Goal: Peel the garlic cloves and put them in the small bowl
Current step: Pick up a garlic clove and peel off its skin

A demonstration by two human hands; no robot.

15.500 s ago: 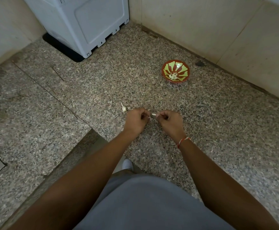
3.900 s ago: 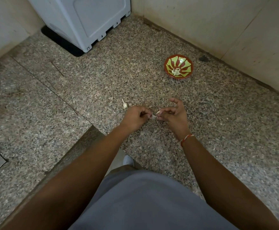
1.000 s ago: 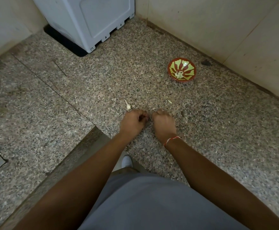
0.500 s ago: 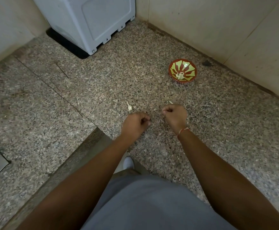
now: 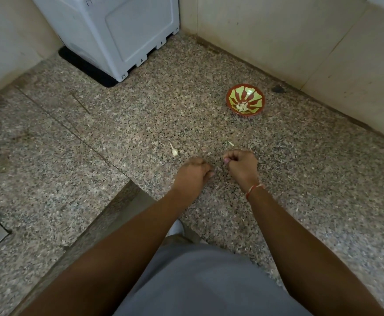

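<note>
Two bare hands reach out over a speckled granite desk (image 5: pixel 300 174), set a little apart from each other. The left hand (image 5: pixel 192 173) is curled into a loose fist with its fingers (image 5: pixel 209 174) drawn together; whether they pinch anything cannot be told, since the back of the hand hides the palm. The right hand (image 5: pixel 241 164) is also closed, its fingers (image 5: pixel 227 160) bunched at the thumb, and again nothing held can be made out. One thin red-and-white thread band (image 5: pixel 253 189) circles the right wrist. Two small pale pieces lie on the stone beyond the hands: one unpeeled garlic clove (image 5: pixel 174 151) with a thin stalk, just beyond and to the left of the left hand, and one flat scrap of garlic skin (image 5: pixel 230 143) just beyond the right hand. Neither piece touches a hand. There is one container, a small bowl (image 5: pixel 258 103) with a red-brown rim and a green-and-red rayed pattern inside, standing upright well beyond the right hand and near the foot of the tiled wall (image 5: pixel 289 37). In its bottom sits a little heap of peeled garlic cloves (image 5: pixel 242 106), pale and packed close together; their exact number cannot be counted. One light grey appliance (image 5: pixel 118 30) stands in the far left corner on a dark mat (image 5: pixel 83 67). A single dark spot (image 5: pixel 277 88) marks the stone beside the wall, to the right of the bowl. Grey clothing (image 5: pixel 198 281) fills the lower middle of the view between the two forearms.
</note>
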